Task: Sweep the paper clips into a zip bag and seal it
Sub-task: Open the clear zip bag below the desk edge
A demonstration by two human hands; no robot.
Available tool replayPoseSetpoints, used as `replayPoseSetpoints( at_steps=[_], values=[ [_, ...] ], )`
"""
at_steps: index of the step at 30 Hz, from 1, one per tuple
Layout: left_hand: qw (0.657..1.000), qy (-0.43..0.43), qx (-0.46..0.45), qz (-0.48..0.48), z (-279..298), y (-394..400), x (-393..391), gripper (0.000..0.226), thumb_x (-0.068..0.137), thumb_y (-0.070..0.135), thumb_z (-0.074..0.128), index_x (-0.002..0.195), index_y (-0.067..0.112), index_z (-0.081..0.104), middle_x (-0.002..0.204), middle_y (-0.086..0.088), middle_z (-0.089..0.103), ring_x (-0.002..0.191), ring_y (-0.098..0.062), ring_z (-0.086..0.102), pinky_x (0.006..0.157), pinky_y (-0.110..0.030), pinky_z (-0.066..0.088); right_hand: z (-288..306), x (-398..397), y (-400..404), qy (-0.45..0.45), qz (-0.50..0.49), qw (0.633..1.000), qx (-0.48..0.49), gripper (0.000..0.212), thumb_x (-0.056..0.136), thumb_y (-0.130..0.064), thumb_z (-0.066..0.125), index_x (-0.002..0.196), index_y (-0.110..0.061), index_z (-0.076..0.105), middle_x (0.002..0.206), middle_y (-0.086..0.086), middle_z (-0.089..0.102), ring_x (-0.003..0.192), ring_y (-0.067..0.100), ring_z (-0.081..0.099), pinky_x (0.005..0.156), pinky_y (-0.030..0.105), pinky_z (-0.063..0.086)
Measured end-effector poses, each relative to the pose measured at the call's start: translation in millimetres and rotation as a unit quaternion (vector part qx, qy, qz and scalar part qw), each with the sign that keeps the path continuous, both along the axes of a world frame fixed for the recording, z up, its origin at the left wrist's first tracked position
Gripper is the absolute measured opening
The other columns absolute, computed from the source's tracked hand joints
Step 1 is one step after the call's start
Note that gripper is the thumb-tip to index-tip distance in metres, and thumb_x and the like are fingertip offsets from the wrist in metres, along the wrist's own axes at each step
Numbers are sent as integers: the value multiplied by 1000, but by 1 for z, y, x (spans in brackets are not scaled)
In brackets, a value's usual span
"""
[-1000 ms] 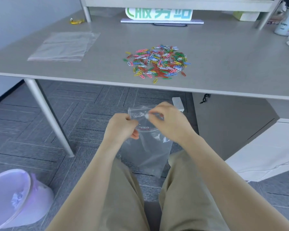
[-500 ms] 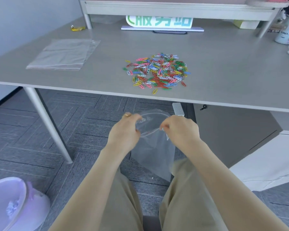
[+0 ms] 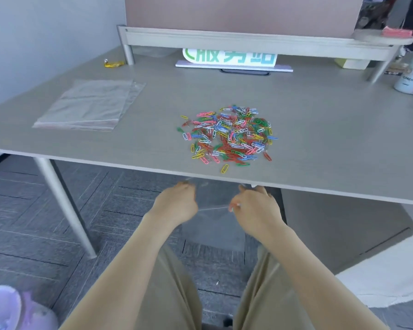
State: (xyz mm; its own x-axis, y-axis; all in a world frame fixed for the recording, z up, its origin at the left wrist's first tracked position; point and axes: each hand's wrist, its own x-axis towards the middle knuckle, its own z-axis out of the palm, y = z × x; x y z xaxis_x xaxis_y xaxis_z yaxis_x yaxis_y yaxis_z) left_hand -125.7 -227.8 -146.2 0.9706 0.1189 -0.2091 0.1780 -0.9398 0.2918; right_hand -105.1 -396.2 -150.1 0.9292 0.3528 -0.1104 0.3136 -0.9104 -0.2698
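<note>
A heap of coloured paper clips (image 3: 229, 135) lies on the grey desk (image 3: 320, 129), close to its front edge. Just below that edge hangs a clear zip bag (image 3: 215, 217), its mouth pulled wide and level with the edge. My left hand (image 3: 177, 203) grips the bag's left rim. My right hand (image 3: 255, 207) grips the right rim. The bag's body drops between my knees and is faint against the floor.
A stack of spare clear bags (image 3: 91, 106) lies at the desk's left. A green-lettered sign (image 3: 231, 58) stands under a raised shelf (image 3: 248, 41) at the back. A white bottle (image 3: 408, 79) is far right. A purple bin (image 3: 12, 308) sits on the floor, lower left.
Both hands have risen with the bag from my lap up to the desk's front edge and have moved apart, stretching the mouth wider. The clips have not moved.
</note>
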Motion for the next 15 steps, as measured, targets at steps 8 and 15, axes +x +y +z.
replayPoseSetpoints(
  at_steps=[8, 15],
  values=[
    [976, -78, -174, -101, 10, -20, -32, 27, 88, 34, 50, 108, 17, 55, 114, -1, 60, 102, -19, 55, 76, -27, 37, 4, -16, -2, -64, -57, 990, 115, 26, 89, -11, 42, 98, -12, 66, 108, 7, 59, 115, 29, 39, 84, 35, 39],
    [945, -209, -251, 1, -6, -36, -37, 14, 85, 14, 56, 82, 7, 68, 80, -7, 59, 76, -18, 51, 59, -15, 33, 12, -28, -18, -104, -14, 971, 215, 30, 87, -3, 40, 104, -13, 62, 113, 2, 63, 105, 21, 54, 81, 30, 43]
  ],
)
